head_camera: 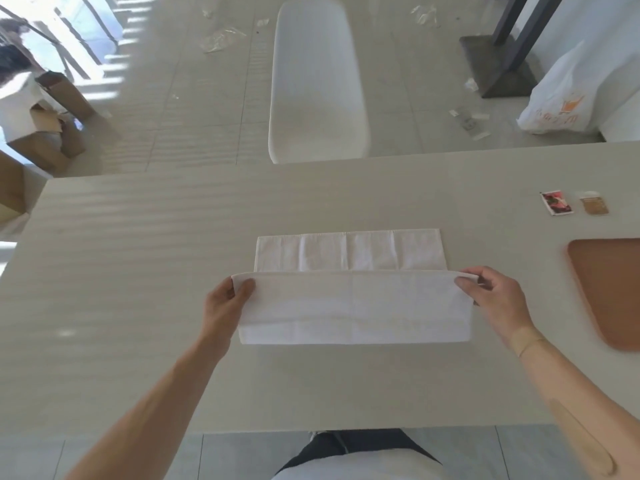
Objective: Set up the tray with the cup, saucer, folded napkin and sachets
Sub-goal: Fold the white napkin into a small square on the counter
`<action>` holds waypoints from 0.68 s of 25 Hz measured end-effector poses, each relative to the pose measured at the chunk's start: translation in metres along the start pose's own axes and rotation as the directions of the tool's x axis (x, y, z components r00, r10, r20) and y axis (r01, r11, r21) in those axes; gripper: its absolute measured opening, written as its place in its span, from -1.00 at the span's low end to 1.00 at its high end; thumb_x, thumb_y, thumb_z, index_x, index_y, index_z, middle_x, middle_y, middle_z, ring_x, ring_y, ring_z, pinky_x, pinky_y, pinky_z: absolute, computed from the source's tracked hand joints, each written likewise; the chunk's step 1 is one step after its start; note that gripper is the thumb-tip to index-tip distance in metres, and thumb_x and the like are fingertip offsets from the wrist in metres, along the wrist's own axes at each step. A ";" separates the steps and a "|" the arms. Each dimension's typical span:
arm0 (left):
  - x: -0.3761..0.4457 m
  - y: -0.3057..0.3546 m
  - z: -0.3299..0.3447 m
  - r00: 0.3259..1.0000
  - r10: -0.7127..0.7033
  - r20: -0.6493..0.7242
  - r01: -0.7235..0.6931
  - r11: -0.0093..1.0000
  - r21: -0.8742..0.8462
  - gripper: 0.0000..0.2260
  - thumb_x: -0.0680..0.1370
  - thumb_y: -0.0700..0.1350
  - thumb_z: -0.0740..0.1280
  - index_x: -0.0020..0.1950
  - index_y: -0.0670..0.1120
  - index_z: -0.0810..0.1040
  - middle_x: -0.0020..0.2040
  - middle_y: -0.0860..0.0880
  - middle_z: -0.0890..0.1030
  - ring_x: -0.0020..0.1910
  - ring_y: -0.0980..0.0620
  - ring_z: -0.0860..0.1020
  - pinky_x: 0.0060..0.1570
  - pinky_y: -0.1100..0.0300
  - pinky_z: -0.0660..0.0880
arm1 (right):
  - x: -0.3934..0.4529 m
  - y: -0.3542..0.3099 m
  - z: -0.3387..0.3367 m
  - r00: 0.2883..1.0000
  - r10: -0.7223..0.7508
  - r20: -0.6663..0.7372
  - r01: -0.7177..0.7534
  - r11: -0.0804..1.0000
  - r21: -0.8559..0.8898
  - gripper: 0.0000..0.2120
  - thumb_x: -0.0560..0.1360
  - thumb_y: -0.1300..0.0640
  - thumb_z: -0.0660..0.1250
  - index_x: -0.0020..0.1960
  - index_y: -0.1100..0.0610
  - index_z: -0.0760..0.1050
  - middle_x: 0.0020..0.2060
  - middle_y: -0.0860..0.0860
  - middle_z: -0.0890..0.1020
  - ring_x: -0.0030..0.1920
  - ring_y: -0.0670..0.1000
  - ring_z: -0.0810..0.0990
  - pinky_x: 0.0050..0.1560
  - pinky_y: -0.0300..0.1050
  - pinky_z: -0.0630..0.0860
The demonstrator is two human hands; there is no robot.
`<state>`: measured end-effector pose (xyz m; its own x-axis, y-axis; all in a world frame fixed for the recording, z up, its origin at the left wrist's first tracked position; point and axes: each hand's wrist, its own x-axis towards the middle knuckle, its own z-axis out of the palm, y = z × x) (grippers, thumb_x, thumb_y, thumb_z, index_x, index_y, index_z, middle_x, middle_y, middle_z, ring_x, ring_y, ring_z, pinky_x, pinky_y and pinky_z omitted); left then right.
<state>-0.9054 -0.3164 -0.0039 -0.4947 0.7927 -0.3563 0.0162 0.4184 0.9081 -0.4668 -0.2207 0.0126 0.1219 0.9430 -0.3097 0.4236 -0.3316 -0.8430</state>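
Note:
A white napkin (351, 292) lies spread on the pale table (138, 271), its near half folded up over the far half. My left hand (225, 306) pinches the left corner of the folded flap. My right hand (495, 299) pinches the right corner. A brown tray (609, 292) sits at the right edge, partly out of frame. Two sachets lie beyond it: a red and white one (556, 202) and a tan one (594, 204). No cup or saucer is in view.
A white chair (317, 84) stands across the table. Cardboard boxes (45, 133) sit on the floor at the left, a white plastic bag (568, 95) and a dark metal post base (498, 64) at the right. Plastic scraps litter the floor.

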 end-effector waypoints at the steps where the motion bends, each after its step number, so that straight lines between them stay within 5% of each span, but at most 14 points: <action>1: 0.013 0.004 0.006 1.000 -0.018 -0.020 0.018 1.000 -0.006 -0.89 0.55 -0.13 0.39 -0.18 -0.02 0.64 -0.32 0.12 0.63 -0.34 0.14 0.53 -0.32 0.24 0.49 | 0.015 -0.006 0.003 1.000 -0.011 -0.002 0.011 1.000 -0.003 -0.91 0.45 0.16 0.44 -0.07 0.00 0.62 -0.16 0.09 0.68 -0.15 0.09 0.61 -0.03 0.05 0.53; 7: 0.085 0.015 0.035 0.994 -0.082 -0.066 0.085 0.995 0.049 -0.89 0.59 -0.16 0.33 -0.10 -0.12 0.60 -0.26 -0.03 0.56 -0.27 -0.01 0.48 -0.23 0.13 0.46 | 0.102 -0.025 0.038 1.000 0.002 -0.021 -0.004 0.994 -0.105 -0.95 0.44 0.11 0.43 -0.12 -0.02 0.60 -0.21 -0.04 0.65 -0.10 0.07 0.60 -0.04 -0.09 0.47; 13: 0.125 -0.001 0.045 0.988 -0.125 -0.092 0.147 0.948 0.284 -0.79 0.57 -0.16 0.32 -0.13 -0.32 0.49 -0.25 -0.14 0.42 -0.25 -0.01 0.36 -0.23 0.10 0.30 | 0.144 -0.010 0.066 0.996 0.083 -0.034 -0.090 0.915 -0.394 -0.82 0.47 0.12 0.38 0.04 0.16 0.63 -0.05 0.17 0.67 -0.05 0.18 0.57 -0.08 -0.11 0.38; 17: 0.133 -0.001 0.050 0.982 -0.100 -0.159 0.150 0.925 0.348 -0.89 0.55 -0.14 0.35 -0.18 -0.08 0.54 -0.29 0.04 0.54 -0.28 0.00 0.49 -0.32 0.19 0.38 | 0.145 -0.011 0.070 0.995 0.082 -0.055 -0.098 0.871 -0.482 -0.83 0.48 0.12 0.32 0.02 0.15 0.59 -0.05 0.16 0.66 -0.08 0.19 0.55 -0.15 -0.09 0.39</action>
<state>-0.9276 -0.1895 -0.0631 -0.6259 0.6662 -0.4055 0.2427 0.6605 0.7105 -0.5164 -0.0824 -0.0541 0.2056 0.9128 -0.3528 0.7894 -0.3678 -0.4915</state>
